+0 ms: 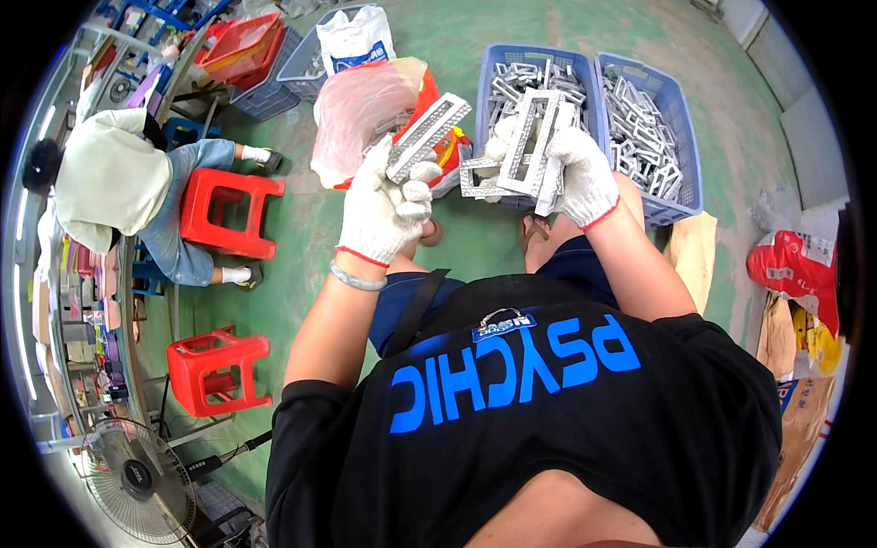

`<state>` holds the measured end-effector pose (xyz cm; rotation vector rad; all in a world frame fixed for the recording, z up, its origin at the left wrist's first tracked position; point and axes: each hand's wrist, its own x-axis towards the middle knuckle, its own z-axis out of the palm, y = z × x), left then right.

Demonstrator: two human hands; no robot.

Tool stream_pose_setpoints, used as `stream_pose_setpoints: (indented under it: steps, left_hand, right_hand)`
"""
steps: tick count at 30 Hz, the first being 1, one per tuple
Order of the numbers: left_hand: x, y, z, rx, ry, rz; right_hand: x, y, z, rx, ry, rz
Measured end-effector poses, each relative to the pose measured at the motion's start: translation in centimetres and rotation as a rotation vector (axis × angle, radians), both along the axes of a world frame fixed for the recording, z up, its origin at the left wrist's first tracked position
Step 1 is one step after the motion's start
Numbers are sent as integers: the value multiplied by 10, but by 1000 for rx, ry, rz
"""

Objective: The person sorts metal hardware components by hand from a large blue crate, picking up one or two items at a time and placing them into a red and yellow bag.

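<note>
My left hand (382, 203), in a white knit glove with a red cuff edge, is closed around a silver rectangular metal frame (426, 139), which it holds upright and tilted. My right hand (583, 175), gloved the same way, grips several similar metal frames (514, 164) that overlap at different angles; some of its fingers are hidden behind them. Just beyond these frames stands a blue plastic crate (486, 68) of such pieces, and a second blue crate (692, 160) beside it on the right holds many more. Left of the crates, a red-and-yellow sack (427, 91) with a translucent liner lies near my left hand.
At the left, a person (114, 178) in a light top sits by cluttered shelving. Two red stools (224, 215) stand on the green floor there, with a standing fan (139, 477) at lower left. A white bag (356, 36) sits behind the sack. Cardboard (795, 438) and a red sack (795, 269) line the right.
</note>
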<state>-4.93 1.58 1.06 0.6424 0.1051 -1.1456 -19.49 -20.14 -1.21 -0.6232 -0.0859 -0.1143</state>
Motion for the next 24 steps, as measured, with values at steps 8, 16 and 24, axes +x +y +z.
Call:
stream_pose_setpoints:
  steps: [8,16,24]
  left_hand:
    - [15,4,-11,-11,-9,62]
    - [91,-1,-17,156,-187,390]
    - [76,-37,14,364,-513,-275]
  right_hand:
    - [1,-7,-16,46,-45,11]
    - [4,-8,-14,83,-59,-73]
    - [17,-4,-1,219,-166,-45]
